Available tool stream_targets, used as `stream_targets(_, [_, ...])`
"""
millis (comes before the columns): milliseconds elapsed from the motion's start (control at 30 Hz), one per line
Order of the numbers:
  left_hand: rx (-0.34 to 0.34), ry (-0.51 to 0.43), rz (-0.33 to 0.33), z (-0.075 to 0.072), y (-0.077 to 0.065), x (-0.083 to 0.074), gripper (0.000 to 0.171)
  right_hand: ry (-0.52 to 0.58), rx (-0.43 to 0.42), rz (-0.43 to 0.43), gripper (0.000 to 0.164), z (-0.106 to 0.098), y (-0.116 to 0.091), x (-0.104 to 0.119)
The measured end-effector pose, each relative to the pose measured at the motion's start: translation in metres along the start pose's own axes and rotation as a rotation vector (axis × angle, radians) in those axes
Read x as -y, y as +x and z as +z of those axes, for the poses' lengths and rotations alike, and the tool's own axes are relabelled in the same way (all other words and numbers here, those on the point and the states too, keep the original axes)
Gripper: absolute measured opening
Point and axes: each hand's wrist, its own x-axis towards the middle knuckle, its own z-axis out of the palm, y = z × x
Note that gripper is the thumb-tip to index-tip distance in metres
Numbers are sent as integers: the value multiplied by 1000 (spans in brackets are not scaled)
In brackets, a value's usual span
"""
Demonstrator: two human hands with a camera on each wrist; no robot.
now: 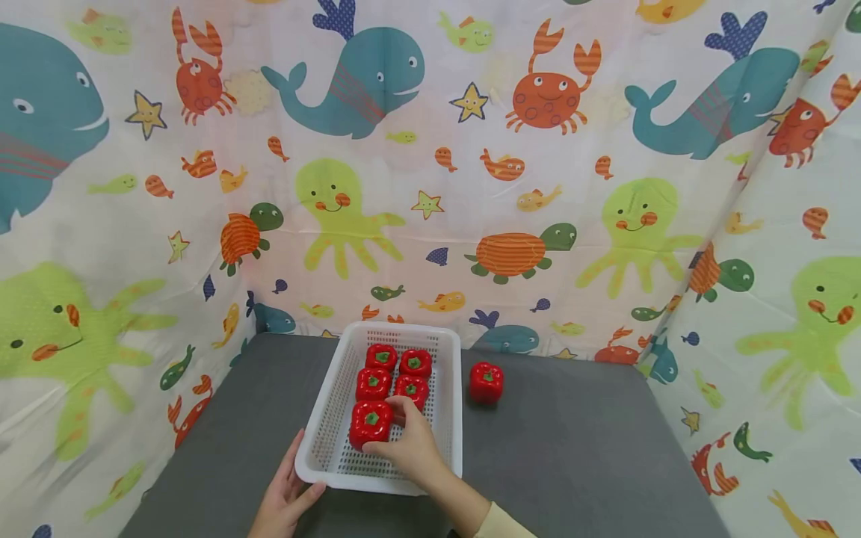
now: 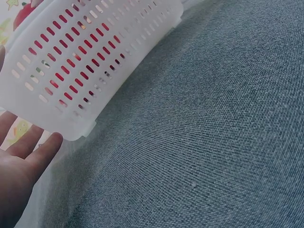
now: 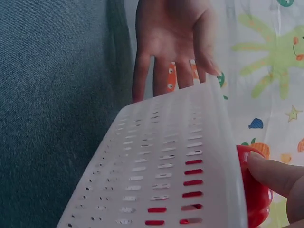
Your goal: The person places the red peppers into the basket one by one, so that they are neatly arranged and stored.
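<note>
A red bell pepper (image 1: 366, 426) with a green stem is held between the thumb and fingers of my right hand (image 1: 415, 447), at the near left inside a white slotted plastic basket (image 1: 377, 483). Behind it in the basket stand several more red bell peppers (image 1: 373, 383) in two columns. My left hand (image 1: 285, 492) rests at the basket's near left corner, its fingers extended along the outside, as the left wrist view also shows. In the right wrist view, the right thumb (image 3: 270, 171) presses on the pepper beyond the basket rim.
One more red bell pepper (image 1: 486, 383) stands on the dark grey tabletop (image 1: 572, 448), right of the basket. A curtain (image 1: 430, 217) printed with sea animals encloses the table at the back and both sides.
</note>
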Motion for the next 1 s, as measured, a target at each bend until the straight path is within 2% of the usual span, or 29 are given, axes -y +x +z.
stream_targets(133, [-17,2,-27,0,-3,-1,97,-17,10,11,76,7,3,-3])
stream_targets(467, [0,9,-30,0,0,-3,97,-96,-39,42,75,24,16,-12])
stream_targets(600, [3,10,-22,0,-1,1,95,-98,-37,74,74,27,19,-15])
stream_targets(833, [18,18,33,0,1,3,94,-112,-49,128,75,30,24,-15])
stream_targets(1000, [10,28,31,-3,0,3,94,-154,-51,139,75,34,28,-14])
